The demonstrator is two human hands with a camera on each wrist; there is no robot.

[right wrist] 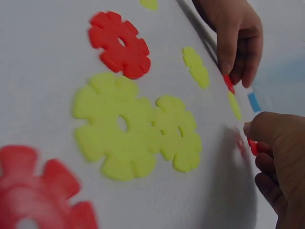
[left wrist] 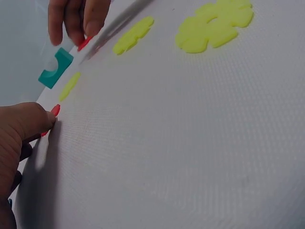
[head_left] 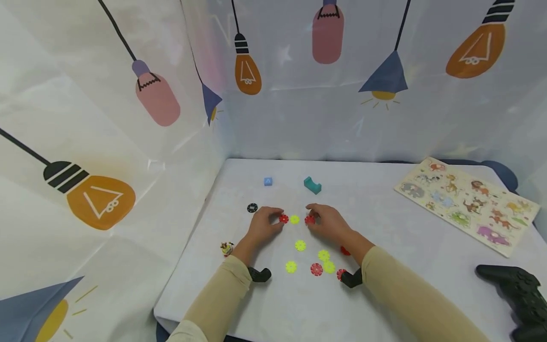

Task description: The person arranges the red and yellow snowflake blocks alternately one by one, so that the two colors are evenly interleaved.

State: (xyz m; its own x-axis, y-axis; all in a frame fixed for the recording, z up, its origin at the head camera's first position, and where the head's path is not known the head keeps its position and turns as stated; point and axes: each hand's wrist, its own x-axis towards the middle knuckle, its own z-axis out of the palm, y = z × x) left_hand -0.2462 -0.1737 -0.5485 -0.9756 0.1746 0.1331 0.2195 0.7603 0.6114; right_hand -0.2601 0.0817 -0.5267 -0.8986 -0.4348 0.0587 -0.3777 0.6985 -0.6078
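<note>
My left hand pinches a red notched plastic disc between thumb and fingers. Opposite it, my right hand holds another red notched disc by its edge, and a shadow falls below that disc in the right wrist view. Between the two hands lies a yellow notched disc, right beside the left hand's red one. Nearer to me, several more yellow discs and red discs are spread on the table. Two of the yellow ones overlap in the right wrist view.
A blue block and a teal arch-shaped block stand beyond the hands. Left are a black round chip and a small figurine. An animal picture board and a black game controller lie on the right.
</note>
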